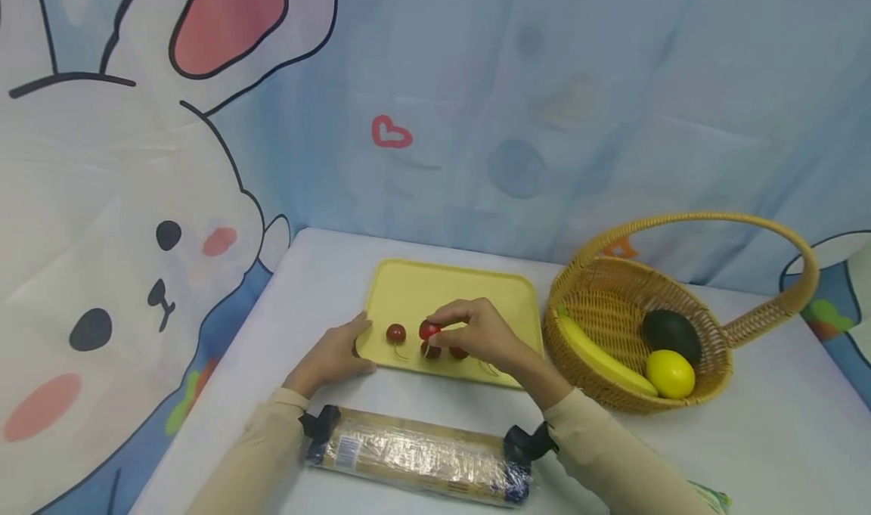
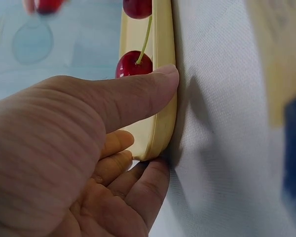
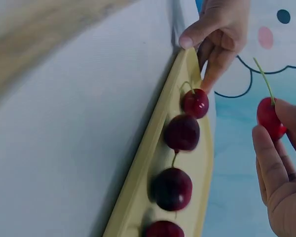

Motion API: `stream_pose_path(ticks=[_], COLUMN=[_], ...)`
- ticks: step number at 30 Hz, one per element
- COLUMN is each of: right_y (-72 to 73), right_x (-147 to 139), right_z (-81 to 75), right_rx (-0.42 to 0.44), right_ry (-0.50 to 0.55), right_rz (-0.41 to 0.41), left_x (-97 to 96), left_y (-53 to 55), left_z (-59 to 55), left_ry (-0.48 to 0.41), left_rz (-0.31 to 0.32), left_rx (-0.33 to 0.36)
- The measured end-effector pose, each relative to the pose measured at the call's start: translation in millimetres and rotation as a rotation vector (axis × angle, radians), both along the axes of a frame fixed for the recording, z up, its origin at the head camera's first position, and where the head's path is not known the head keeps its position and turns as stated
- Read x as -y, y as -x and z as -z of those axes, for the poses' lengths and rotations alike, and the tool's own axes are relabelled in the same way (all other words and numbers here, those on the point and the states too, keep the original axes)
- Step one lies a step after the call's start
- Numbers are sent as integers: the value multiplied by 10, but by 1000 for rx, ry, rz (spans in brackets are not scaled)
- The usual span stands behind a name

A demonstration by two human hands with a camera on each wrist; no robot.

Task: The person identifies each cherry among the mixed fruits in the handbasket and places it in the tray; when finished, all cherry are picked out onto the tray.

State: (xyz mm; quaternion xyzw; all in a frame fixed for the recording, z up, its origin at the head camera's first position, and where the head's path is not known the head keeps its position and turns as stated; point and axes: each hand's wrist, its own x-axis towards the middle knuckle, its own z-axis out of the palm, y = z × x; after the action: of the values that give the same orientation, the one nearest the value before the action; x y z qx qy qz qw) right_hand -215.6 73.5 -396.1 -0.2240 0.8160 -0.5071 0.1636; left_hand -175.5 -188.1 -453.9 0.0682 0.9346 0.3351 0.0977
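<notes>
My right hand [image 1: 481, 335] pinches a red cherry [image 3: 269, 117] between thumb and fingertips, above the yellow tray [image 1: 449, 284]. In the right wrist view its green stem points up. Several dark red cherries [image 1: 396, 333] lie in a row along the near side of the tray, some with stems. My left hand [image 1: 331, 355] grips the tray's near left corner. In the left wrist view the thumb lies on the rim beside a cherry [image 2: 134, 63], and fingers touch the other side of the corner.
A wicker basket [image 1: 723, 360] with a tall handle stands right of the tray, holding a banana [image 1: 602, 352], a lemon [image 1: 670, 373] and a dark green avocado [image 1: 671, 336]. A plastic-wrapped box [image 1: 418, 454] lies in front, under the wrists. A printed curtain [image 1: 442, 182] hangs behind.
</notes>
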Motion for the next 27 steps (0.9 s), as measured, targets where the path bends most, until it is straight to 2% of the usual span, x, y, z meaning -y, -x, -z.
stream_pose_path(ticks=[5,9,13,20,27], right_y=[243,405,524,621,643], right_x=[249,328,372,430,441], right_z=[163,291,372,416,447], right_rx=[14,17,0,-13,-28], right_ry=[-60,-123,-179,-209,-235], right_rz=[113,196,239,252,258], left_x=[-65,-141,-192,-247,-273], left_y=[-7,24,58,82,55], left_z=[13,-15,-31,-29,-68], left_ry=[-12,-12,1,-3,-2], left_rz=[-13,1,16,41,20], left_rx=[12,21,25,29,45])
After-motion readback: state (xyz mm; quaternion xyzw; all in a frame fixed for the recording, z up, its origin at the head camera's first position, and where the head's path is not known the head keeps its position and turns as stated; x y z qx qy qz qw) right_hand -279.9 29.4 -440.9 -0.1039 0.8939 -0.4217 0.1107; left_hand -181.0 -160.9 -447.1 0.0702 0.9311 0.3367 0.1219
